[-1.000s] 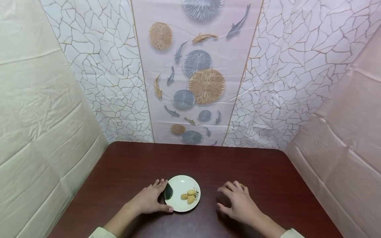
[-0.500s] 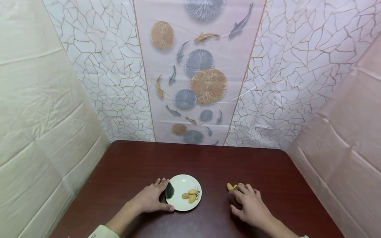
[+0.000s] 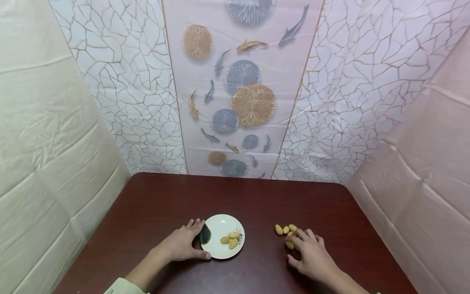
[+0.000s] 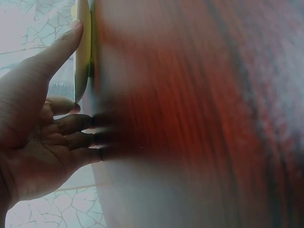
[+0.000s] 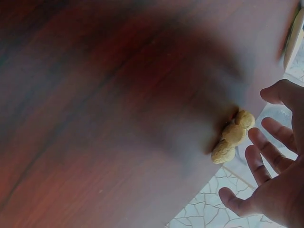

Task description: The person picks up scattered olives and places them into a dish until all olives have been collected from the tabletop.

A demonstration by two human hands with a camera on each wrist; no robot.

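A white round plate (image 3: 216, 226) with a dark green patch at its left edge lies on the table, bearing three yellow-tan nuts (image 3: 233, 243) that look like peanuts in the shell. My left hand (image 3: 180, 245) holds the plate's left rim between thumb and index finger; the left wrist view shows the thumb (image 4: 66, 40) against the rim (image 4: 81, 52). Right of the plate, several more peanuts (image 3: 279, 230) lie in a loose group. My right hand (image 3: 312, 253) hovers over the near ones, fingertips overlapping them. In the right wrist view its fingers (image 5: 267, 147) are spread beside the peanuts (image 5: 233, 135).
The dark red-brown table (image 3: 235, 196) has rounded far corners. A patterned cloth (image 3: 253, 106) with fish and discs hangs behind it, and pale fabric walls (image 3: 404, 196) rise at both sides.
My right hand has moved right, away from the plate and back over the loose peanuts, uncovering several of them. The left hand stays at the plate, and the peanuts on it have not moved.
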